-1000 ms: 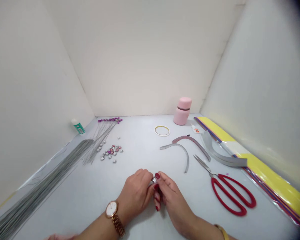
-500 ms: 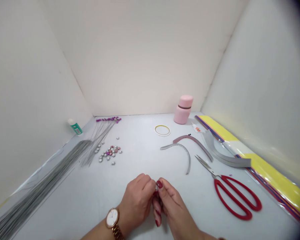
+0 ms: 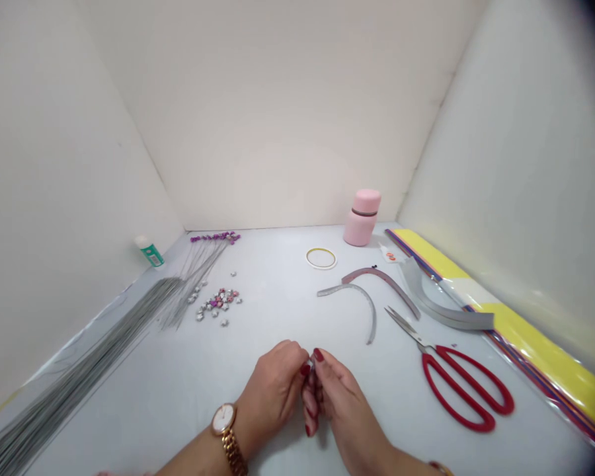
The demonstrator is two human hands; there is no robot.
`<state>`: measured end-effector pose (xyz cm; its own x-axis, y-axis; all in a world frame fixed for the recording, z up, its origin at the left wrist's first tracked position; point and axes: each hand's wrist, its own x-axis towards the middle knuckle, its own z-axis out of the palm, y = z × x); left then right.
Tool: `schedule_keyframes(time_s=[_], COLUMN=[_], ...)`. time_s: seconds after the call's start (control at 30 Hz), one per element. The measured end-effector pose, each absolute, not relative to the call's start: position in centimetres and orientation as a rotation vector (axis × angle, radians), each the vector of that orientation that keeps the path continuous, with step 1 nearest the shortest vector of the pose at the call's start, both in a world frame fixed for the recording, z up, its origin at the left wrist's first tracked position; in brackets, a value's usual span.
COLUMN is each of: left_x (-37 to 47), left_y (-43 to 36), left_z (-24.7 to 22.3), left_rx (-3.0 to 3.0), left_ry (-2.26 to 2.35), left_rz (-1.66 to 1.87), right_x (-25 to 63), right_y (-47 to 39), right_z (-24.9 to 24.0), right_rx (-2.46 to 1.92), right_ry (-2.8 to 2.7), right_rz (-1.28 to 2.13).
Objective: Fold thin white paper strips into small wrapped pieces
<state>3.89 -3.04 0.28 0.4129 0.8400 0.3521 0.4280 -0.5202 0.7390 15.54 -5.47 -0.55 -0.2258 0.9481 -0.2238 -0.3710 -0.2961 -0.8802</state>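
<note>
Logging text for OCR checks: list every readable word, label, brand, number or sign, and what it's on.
Readable text: none.
Green label on the white-capped tube: white patch with dark marks, too small to read.
Orange mark on the white packet or bottle near the pink flask: too blurred to read.
Dial of the wristwatch: no numerals or brand legible.

Light is bright, the upper-right corner dark.
</note>
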Motion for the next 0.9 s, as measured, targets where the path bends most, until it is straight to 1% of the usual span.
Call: schedule_keyframes(time_s=[0.13,0.3,0.37,0.5,0.6,0.77,0.9], left_x=[3.6,3.4,3.5,3.9,4.1,3.8,3.9], left_y=[-3.1,-3.0,-3.2,-3.9,-4.4,-4.7,-4.8], left_z=[0.3,0.2,0.2,0.0,-0.2,-0.2,0.0], left_rx=[1.986,1.993,1.957,1.814,1.784,1.956,2.087], left_ry=[1.077,1.059,1.035,1.078,1.118,1.025,1.046], left_rz=[0.945,0.898,0.925,1.015,1.029,1.058,1.188], right_x=[15.8,15.9,16.3,17.3,17.7,18.0,17.9], right_y=[-5.1,-5.1,-5.0,-4.8,-4.7,-5.1,-5.3], right_z=[-0.3,-0.1,0.0,0.1,0.1,0.2,0.1], right_rx=[-1.009,-1.068,-1.099,-1.165,-1.142,-1.054,-1.079], right_ry=[-0.908,-1.000,-1.183,-1.674,-1.867,-1.915,-1.864], right_rz=[1.739,1.717,1.619,1.239,1.038,0.919,0.897])
